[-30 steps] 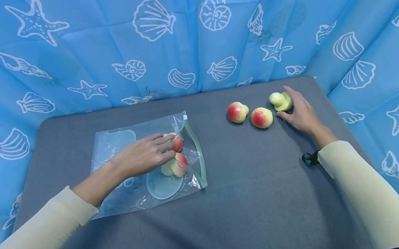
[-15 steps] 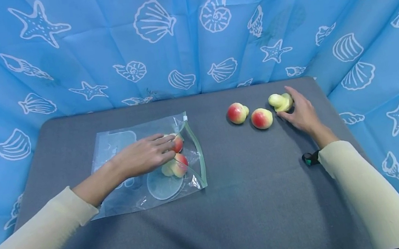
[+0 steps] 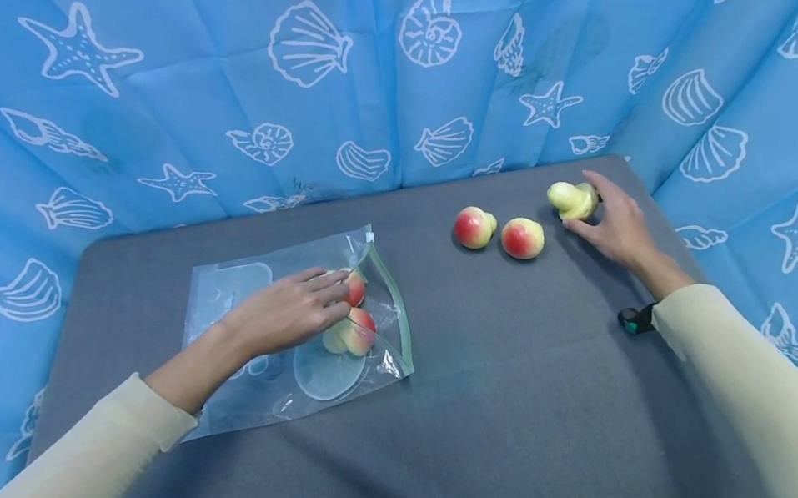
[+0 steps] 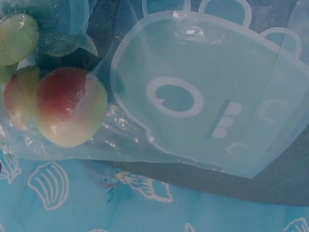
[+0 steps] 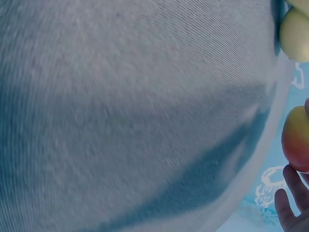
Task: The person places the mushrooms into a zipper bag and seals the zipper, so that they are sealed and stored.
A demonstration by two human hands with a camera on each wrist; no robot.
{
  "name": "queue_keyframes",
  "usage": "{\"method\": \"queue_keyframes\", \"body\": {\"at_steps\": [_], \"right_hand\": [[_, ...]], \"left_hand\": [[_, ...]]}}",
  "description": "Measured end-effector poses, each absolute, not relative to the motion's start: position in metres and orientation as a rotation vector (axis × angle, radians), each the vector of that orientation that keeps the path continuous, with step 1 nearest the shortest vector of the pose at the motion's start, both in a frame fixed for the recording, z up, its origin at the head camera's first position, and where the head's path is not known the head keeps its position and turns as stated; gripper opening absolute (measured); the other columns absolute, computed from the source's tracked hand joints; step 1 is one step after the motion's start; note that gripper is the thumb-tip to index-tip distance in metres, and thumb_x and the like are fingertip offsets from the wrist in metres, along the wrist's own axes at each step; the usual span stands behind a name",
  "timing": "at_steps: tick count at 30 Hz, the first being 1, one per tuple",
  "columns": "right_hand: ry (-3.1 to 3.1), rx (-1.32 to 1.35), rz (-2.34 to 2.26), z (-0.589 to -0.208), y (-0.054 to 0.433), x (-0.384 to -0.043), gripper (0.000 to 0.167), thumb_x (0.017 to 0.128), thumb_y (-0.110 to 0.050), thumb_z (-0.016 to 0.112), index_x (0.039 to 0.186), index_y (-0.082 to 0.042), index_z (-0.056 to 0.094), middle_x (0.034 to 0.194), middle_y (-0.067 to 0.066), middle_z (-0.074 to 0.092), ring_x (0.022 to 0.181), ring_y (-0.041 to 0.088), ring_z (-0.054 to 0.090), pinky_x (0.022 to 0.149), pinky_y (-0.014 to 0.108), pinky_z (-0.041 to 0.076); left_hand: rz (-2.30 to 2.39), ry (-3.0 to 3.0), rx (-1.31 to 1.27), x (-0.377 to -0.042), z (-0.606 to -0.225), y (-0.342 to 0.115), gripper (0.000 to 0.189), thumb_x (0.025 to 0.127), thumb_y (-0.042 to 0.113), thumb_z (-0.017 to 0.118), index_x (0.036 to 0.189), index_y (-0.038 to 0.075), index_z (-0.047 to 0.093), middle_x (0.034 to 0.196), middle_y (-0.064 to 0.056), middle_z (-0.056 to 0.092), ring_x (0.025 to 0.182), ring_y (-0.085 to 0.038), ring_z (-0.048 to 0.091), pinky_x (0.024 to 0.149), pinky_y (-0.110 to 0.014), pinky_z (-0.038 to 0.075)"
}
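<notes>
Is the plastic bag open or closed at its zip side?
Open: in the head view, the plastic bag gapes beside the green zip strip, whose slider sits at the far end.

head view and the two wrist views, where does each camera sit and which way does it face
Head: worn on the head, facing forward and down over the table to the curtain; left hand, right hand and sleeves show.
Left wrist: worn on that wrist, facing the clear bag and fruit; no hand clearly shows.
Right wrist: worn on that wrist, facing mostly the table; fingers and a held fruit show at right edge.
Shared: head and left wrist both show the bag.
</notes>
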State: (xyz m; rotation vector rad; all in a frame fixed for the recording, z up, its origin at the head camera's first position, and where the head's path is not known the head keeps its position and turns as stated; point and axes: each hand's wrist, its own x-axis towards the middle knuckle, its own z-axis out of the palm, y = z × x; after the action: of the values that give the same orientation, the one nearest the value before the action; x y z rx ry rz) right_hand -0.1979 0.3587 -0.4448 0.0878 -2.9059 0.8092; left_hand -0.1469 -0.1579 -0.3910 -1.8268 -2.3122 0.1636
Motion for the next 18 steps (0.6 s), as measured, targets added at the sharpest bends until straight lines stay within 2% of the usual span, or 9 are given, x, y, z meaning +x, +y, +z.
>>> {"method": "queue_keyframes", "body": {"at_steps": [6,11,18], "right_hand": [[-2.833,0.120,0.760,-0.434,0.361,-0.195,0.083,0.087,-0.019,0.078,0.154,-0.006,0.031,0.140,0.028,0.046,0.118,0.045,0.047,0.095,0.063,0.038],[-2.790,0.146,0.744,-0.426,0.359,-0.195,0.080,0.086,-0.021,0.078,0.152,-0.006,0.035,0.147,0.025,0.044,0.128,0.045,0.045,0.103,0.064,0.037],[-2.821,0.142,0.726,-0.415,0.348,-0.193,0.079,0.090,-0.031,0.073,0.154,-0.010,0.032,0.152,0.021,0.040,0.136,0.043,0.040,0.109,0.065,0.033]], "left_hand": [[0.176,-2.313,-1.830,-0.147,-0.391,-0.157,0.042,0.075,-0.001,0.084,0.112,0.005,0.068,0.129,-0.016,0.065,0.124,-0.032,0.059,0.106,-0.047,0.047],[0.167,-2.314,-1.832,-0.148,-0.391,-0.156,0.041,0.074,-0.001,0.085,0.111,0.004,0.068,0.128,-0.016,0.066,0.123,-0.032,0.060,0.106,-0.047,0.047],[0.155,-2.301,-1.834,-0.148,-0.391,-0.156,0.038,0.075,-0.002,0.083,0.110,0.004,0.068,0.128,-0.017,0.066,0.123,-0.033,0.060,0.106,-0.047,0.047]]}}
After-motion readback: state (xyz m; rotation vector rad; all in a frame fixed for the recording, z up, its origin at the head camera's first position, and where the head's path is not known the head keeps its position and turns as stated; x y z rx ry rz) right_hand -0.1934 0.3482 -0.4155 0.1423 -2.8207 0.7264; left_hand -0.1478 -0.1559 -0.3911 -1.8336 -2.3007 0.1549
